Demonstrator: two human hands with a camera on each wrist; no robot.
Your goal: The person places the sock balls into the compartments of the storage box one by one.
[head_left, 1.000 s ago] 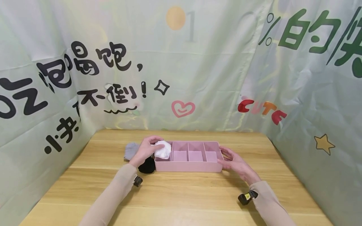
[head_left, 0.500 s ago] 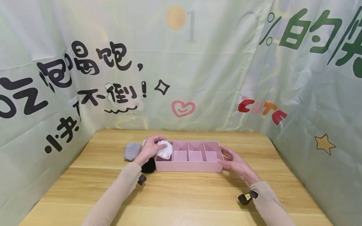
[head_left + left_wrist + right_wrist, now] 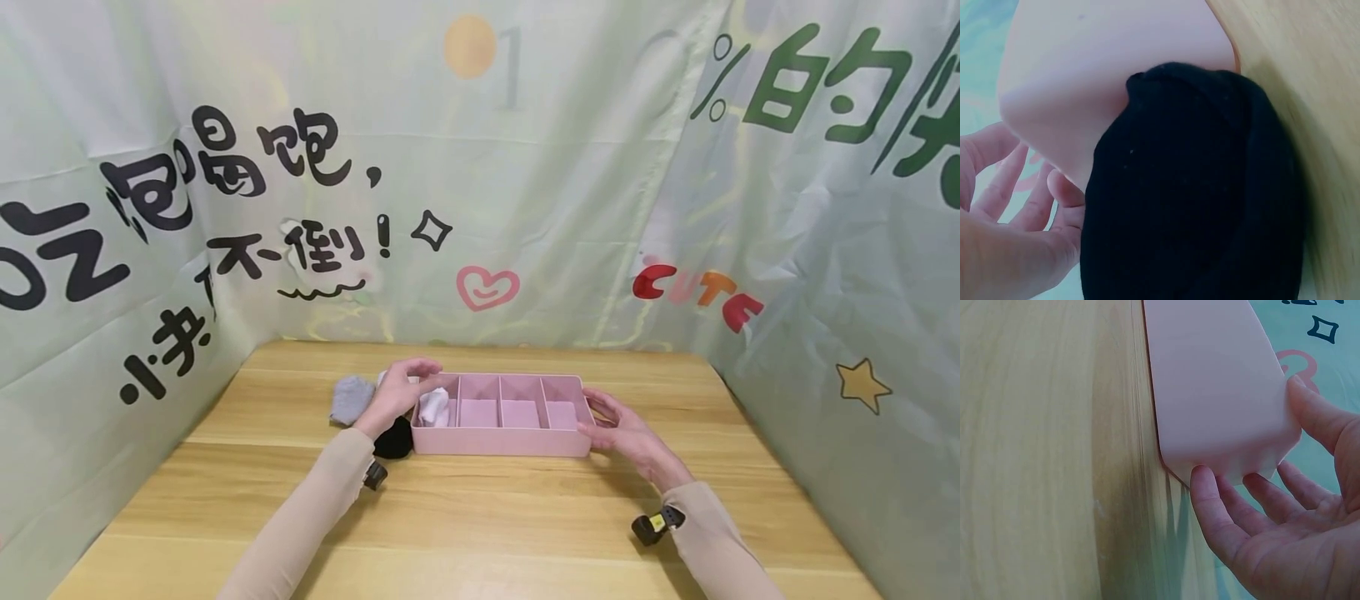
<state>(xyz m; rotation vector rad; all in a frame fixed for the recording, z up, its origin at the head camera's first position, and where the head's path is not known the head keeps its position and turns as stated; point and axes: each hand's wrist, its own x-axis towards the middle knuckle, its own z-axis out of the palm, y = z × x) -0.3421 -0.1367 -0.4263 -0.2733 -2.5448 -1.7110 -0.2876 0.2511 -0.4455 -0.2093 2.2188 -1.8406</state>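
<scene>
At the left end of the pink box (image 3: 501,442), left hand (image 3: 393,400), fingers spread | right hand (image 3: 630,442), fingers gripping the right end | white cloth (image 3: 433,408) in the leftmost slot | black cloth (image 3: 395,439), grey cloth (image 3: 351,400) on the worktop (image 3: 480,517)

The left sleeve (image 3: 303,517) and the right sleeve (image 3: 712,542) are long, plain and light tan. The left wrist camera (image 3: 376,476) is a little black box. The right wrist camera (image 3: 643,531) is black too, with a yellow patch (image 3: 657,522) on it. The left hand (image 3: 396,397) and right hand (image 3: 632,435) are bare.
</scene>
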